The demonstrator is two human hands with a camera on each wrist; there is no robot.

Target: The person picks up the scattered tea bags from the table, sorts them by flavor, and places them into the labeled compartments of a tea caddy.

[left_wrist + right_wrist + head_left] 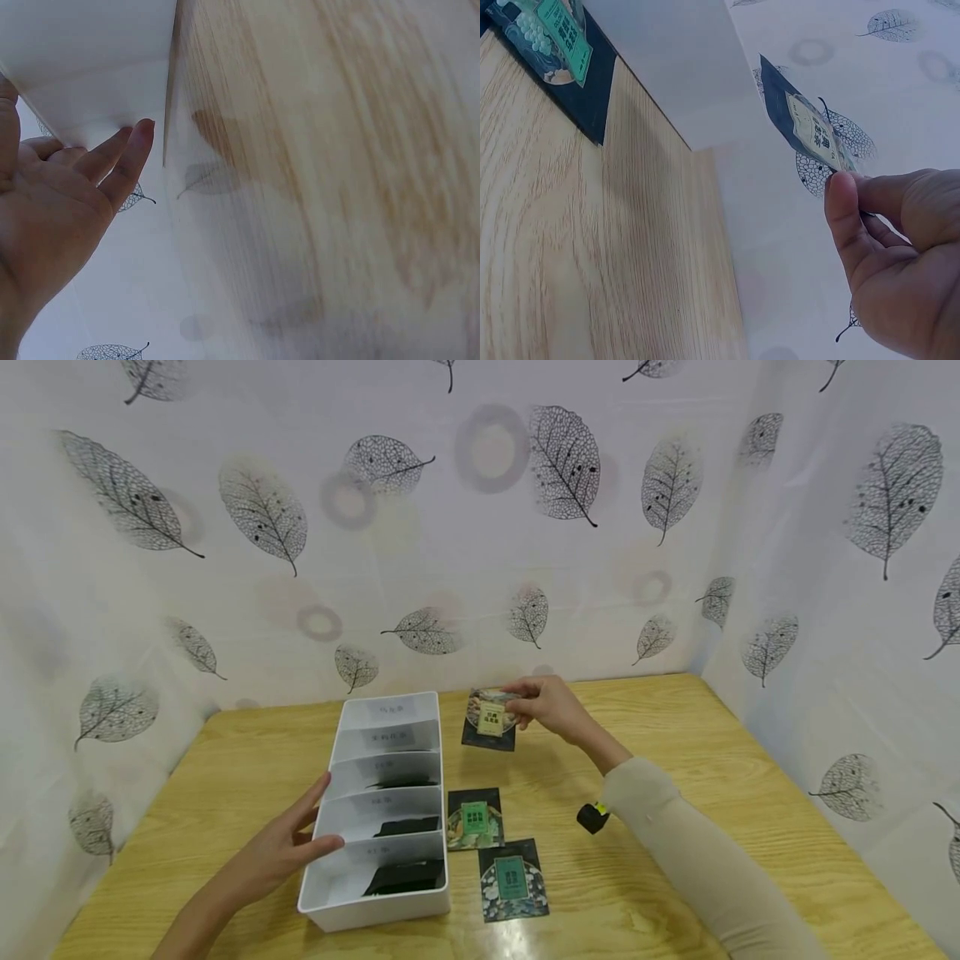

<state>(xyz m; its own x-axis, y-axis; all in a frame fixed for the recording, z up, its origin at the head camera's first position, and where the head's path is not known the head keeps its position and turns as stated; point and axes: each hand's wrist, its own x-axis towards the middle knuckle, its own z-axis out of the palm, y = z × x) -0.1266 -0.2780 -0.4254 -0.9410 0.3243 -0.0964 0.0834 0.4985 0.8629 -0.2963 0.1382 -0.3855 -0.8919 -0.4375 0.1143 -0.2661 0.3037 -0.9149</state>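
A flat dark tea sachet (491, 720) with a cream label is pinched between the thumb and fingers of my right hand (551, 703), raised beside the far end of a white divided box (375, 914). The right wrist view shows the same tea sachet (806, 127) tilted at the fingertips. My left hand (281, 852) touches the box's left side with fairly straight fingers, the thumb reaching over the rim. In the left wrist view those fingers rest against the box wall (97, 67). Dark sachets (408, 878) lie in the nearer compartments; the farthest show only labelled dividers.
Two green-labelled sachets lie right of the box: one close to its wall (476, 818), the other nearer the front (513, 881). A small black object (592, 817) with a yellow-green part sits by my right sleeve (697, 852). Leaf-patterned curtain (480, 543) borders the wooden table (637, 893).
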